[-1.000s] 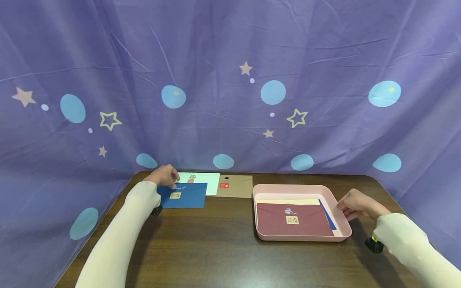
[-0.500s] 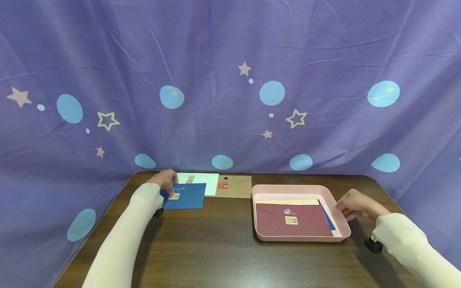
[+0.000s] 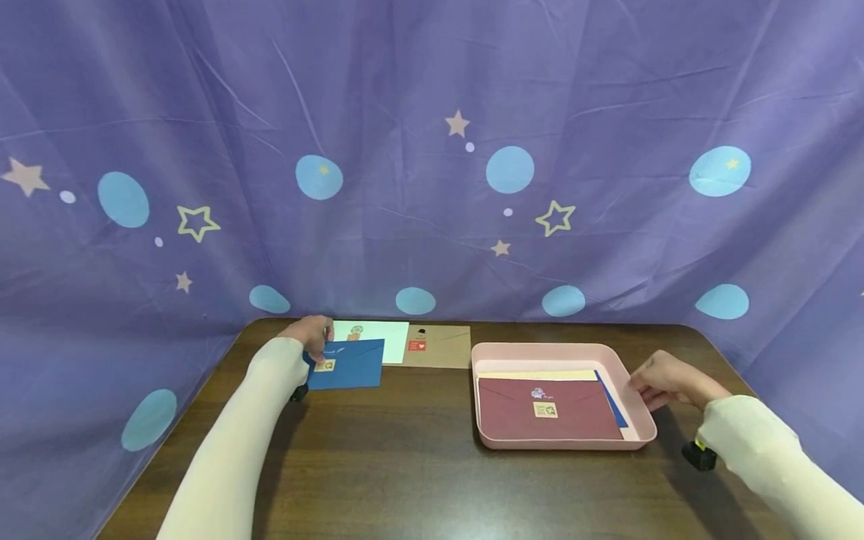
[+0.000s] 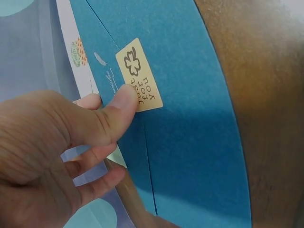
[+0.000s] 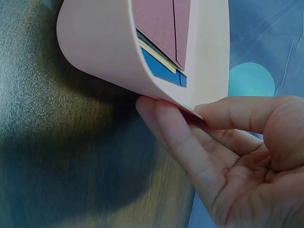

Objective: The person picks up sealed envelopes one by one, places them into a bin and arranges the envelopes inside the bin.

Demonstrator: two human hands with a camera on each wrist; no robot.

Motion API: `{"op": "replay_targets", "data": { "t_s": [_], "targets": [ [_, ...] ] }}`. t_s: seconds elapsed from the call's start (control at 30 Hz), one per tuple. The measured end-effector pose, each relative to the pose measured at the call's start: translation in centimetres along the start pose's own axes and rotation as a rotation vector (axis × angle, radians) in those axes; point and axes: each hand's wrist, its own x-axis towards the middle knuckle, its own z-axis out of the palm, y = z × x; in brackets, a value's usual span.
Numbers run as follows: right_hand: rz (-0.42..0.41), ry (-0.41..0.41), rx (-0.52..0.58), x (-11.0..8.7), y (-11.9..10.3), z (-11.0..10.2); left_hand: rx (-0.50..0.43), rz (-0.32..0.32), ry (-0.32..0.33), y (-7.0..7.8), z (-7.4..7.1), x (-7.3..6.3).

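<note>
In the head view my left hand (image 3: 307, 335) is at the upper left part of a blue envelope (image 3: 358, 366). The left wrist view has its thumb (image 4: 107, 121) on the face of this envelope, at a cream "just for you" sticker (image 4: 140, 76), while the fingers reach behind the upper edge; the hand pinches it there. On the right, my right hand (image 3: 668, 381) pinches the side rim of a pink tray (image 3: 540, 356), thumb on the inside and fingers under the outside. A maroon envelope (image 3: 550, 420) lies uppermost in the tray, over cream and blue ones (image 5: 161, 69).
Behind the blue envelope, a white envelope (image 3: 391, 345) with a small drawing overlaps a brown kraft envelope (image 3: 445, 349) with a red heart sticker. All rest on a dark wooden table (image 3: 418, 465). A purple curtain (image 3: 405, 150) hangs along the table's back edge.
My left hand has shifted down and slightly right, its thumb coming onto the blue envelope, which is now slightly tilted. My right hand and the tray stay in place.
</note>
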Motion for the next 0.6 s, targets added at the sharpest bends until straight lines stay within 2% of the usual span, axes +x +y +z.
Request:
{"op": "replay_targets", "data": {
  "t_s": [0.23,0.4,0.6],
  "targets": [
    [0.001,-0.003,-0.009,-0.07,-0.30,-0.13,0.011,-0.019,-0.016,0.46,-0.60,-0.70],
    [0.000,-0.009,-0.012,0.01,-0.24,-0.17,-0.019,-0.023,-0.004,0.34,-0.30,-0.74],
    [0.003,-0.017,-0.002,0.04,-0.17,-0.16,-0.032,0.027,0.008,-0.12,0.14,-1.00]
  ]
}}
